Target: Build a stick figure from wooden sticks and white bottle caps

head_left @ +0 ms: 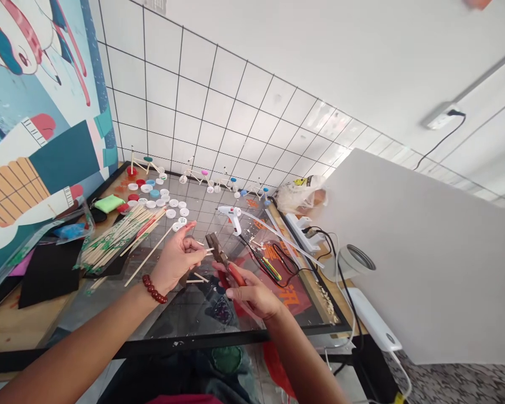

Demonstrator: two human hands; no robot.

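Observation:
My right hand (248,292) is shut around the red handles of a pair of pliers (215,251), with the dark metal jaws pointing up and left. My left hand (177,258) is raised close to those jaws, and its fingertips appear to pinch a short wooden stick (200,243). A red bead bracelet (154,289) circles my left wrist. Below my hands lie a few cut stick pieces (196,278). A long bamboo skewer (147,257) runs beside my left hand. A bundle of skewers (118,238) lies further left.
A white glue gun (231,216) lies beyond the pliers on the glass tabletop (193,320). Several bottle caps (151,193) and small stick models (147,164) stand at the back. Cables, a power strip (303,233) and a large white board (421,252) occupy the right.

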